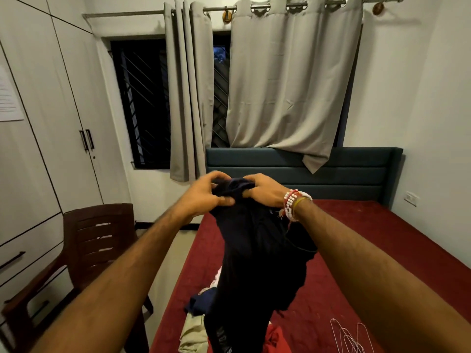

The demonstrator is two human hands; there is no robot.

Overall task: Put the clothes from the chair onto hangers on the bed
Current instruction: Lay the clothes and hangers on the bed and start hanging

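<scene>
A dark navy garment (257,250) hangs bunched at the centre of the view, held in the air over the red cover of the bed (356,250). Its top edge is gathered between both hands. The left hand (204,197) is at ten o'clock of the cloth. The right hand (265,191), with beaded bracelets at the wrist, is at one o'clock. The fingers (254,179) of each hand are curled and clamped on the fabric. Below, at six o'clock, a loose pile of clothes (193,332) lies on the bed. Wire hangers (349,336) lie at five o'clock, apart from the pile. A brown chair (96,240) stands at eight o'clock beside the bed. The step in hand looks like finding the garment's neck opening. The next move probably calls for one hand to let go and fetch a hanger while the other holds the opening spread.
</scene>
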